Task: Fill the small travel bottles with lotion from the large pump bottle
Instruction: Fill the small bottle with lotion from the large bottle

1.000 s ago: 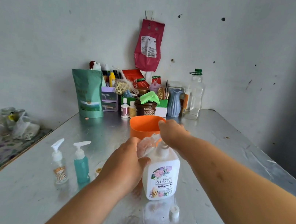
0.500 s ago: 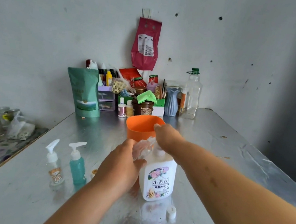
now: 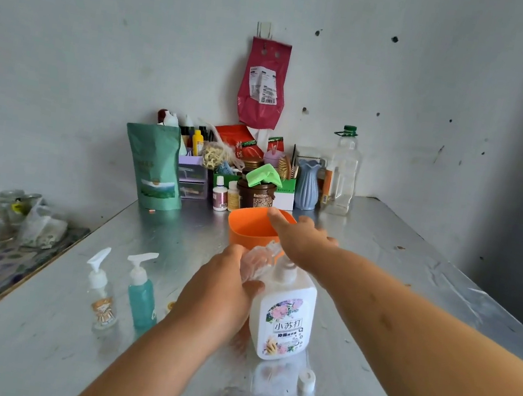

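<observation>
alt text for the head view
A left hand grips a clear container against the top of a white pump bottle, the open right hand over its pump. A teal travel bottle and a clear one stand left on the metal table.

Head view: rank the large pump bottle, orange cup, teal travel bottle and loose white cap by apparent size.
1. large pump bottle
2. orange cup and teal travel bottle: unsure, since the cup sits farther back and is partly hidden
3. loose white cap

Soft even daylight, glare on metal tabletop (image 3: 381,249), wide-angle edge distortion, slight blur
</observation>
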`<state>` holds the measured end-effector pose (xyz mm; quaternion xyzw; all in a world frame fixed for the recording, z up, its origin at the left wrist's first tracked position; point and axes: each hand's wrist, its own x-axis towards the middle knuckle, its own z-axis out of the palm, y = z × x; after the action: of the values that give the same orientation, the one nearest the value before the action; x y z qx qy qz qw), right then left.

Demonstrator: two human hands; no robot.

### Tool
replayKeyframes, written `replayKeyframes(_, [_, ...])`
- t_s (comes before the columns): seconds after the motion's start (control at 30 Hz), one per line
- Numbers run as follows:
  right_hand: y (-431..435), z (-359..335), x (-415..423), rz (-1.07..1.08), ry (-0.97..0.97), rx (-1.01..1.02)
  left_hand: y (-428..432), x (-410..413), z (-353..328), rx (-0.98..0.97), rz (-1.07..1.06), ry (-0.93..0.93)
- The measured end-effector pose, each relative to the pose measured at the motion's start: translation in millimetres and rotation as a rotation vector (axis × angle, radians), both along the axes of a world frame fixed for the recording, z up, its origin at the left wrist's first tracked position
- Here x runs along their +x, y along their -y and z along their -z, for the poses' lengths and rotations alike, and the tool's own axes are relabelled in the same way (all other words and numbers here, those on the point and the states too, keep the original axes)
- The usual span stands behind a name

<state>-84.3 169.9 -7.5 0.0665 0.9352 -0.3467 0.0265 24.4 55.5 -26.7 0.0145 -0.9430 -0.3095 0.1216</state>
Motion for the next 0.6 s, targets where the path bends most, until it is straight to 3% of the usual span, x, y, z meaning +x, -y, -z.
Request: replayKeyframes(0.6, [1,-10,13,-0.068,-0.083,0.263,-1,1,-3,-0.024,-0.008,0.016])
